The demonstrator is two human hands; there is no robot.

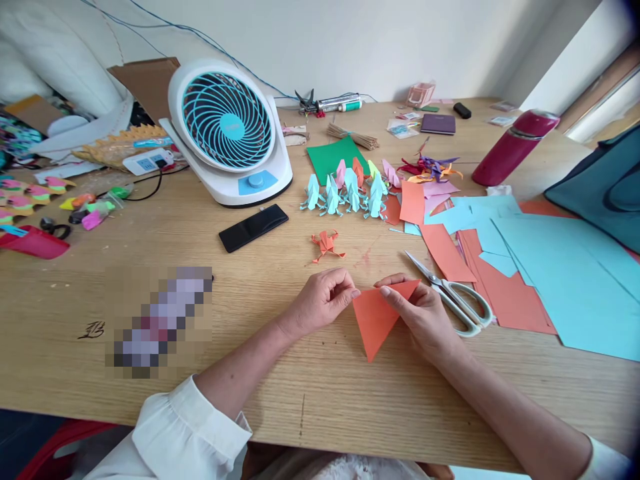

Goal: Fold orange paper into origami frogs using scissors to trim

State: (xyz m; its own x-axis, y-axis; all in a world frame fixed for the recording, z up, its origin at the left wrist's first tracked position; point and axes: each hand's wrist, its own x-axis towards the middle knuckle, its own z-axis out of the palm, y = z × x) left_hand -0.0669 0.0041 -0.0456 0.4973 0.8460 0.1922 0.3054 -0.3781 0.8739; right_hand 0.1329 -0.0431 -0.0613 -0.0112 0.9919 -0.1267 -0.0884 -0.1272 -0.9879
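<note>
A pale wooden bench (pixel 280 400) is stretching across the view, its far edge meeting a plain white wall (pixel 400 33); bright daylight is coming in at 2 o'clock. Near the middle of the bench, an orange paper triangle (pixel 376 319) is lying flat with its tip pointing toward 6 o'clock. The left hand (pixel 323 299) is pinching the triangle's 9 o'clock corner between thumb and fingers, while the right hand (pixel 423 310) is pressing down on its upper edge and 3 o'clock corner, fingers grasping the paper. Scissors (pixel 453 293) are lying just beside the right hand at 3 o'clock, partly resting on loose orange and blue paper sheets (pixel 550 267). A small orange folded frog (pixel 326 245) is sitting at 12 o'clock from the hands, and farther that way a row of folded paper figures (pixel 350 190) is standing before a green sheet (pixel 333 157). A white and blue fan (pixel 227 130) is standing at 11 o'clock, a black phone (pixel 253 227) lying in front of it. A dark red bottle (pixel 515 147) is lying tilted at 2 o'clock; whether anything is inside cannot be told.
</note>
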